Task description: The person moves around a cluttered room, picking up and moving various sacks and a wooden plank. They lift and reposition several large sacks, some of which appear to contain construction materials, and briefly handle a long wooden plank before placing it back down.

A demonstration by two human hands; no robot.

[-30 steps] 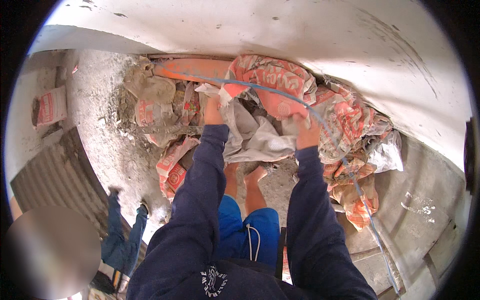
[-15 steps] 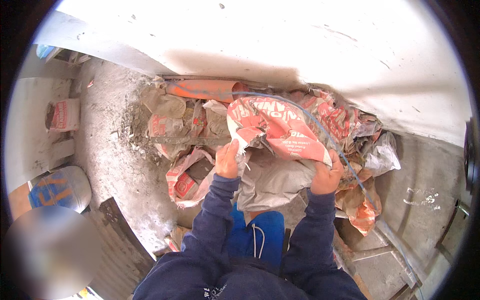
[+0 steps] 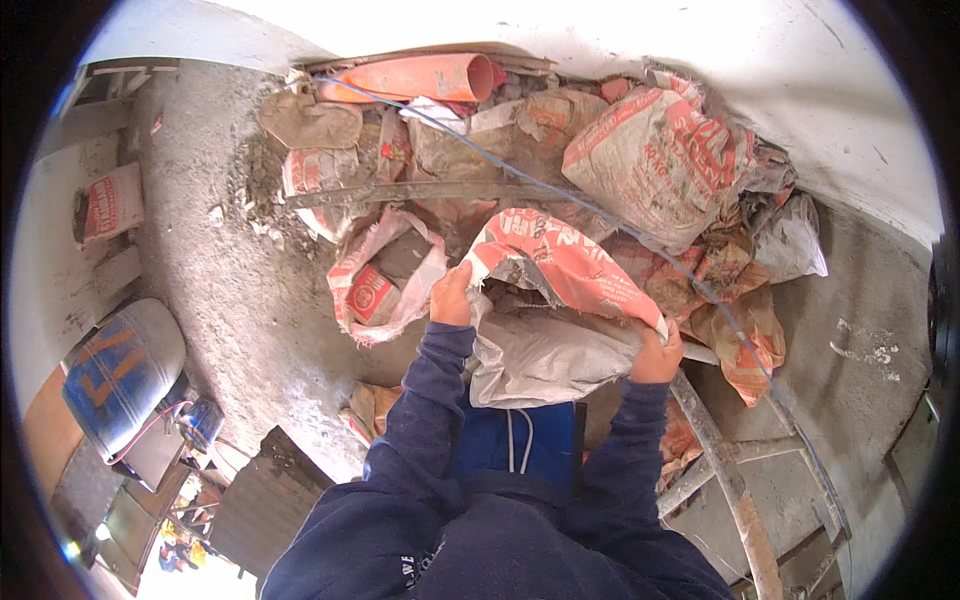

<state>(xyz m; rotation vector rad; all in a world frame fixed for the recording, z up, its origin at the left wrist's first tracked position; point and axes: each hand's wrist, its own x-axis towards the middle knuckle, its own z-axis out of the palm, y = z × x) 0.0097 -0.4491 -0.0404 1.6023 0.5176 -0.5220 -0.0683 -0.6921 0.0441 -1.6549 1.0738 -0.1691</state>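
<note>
A torn sack (image 3: 560, 350), red-printed on one side and whitish grey on the other, is stretched between my two hands, its mouth gaping. My left hand (image 3: 452, 297) grips the rim at the left. On the right, my right hand (image 3: 656, 355) pinches the opposite edge. Just beyond my left hand, on the ground, stands an open red and white sack (image 3: 385, 325) with rolled-down sides and a red printed piece inside. Behind the held sack lies a large dusty red-printed sack (image 3: 655, 165). The inside of the held sack shows only in part.
An orange pipe (image 3: 410, 78) lies by the wall amid several dirty sacks. A blue hose (image 3: 500, 165) crosses over the pile. To my right lies a wooden ladder-like frame (image 3: 735, 500). At the left are a blue drum (image 3: 125, 365) and a corrugated sheet (image 3: 270, 505).
My view has shifted, so the pile sits higher in it. My hands still hold the sack, now lower and nearer my body, and its mouth faces me more openly.
</note>
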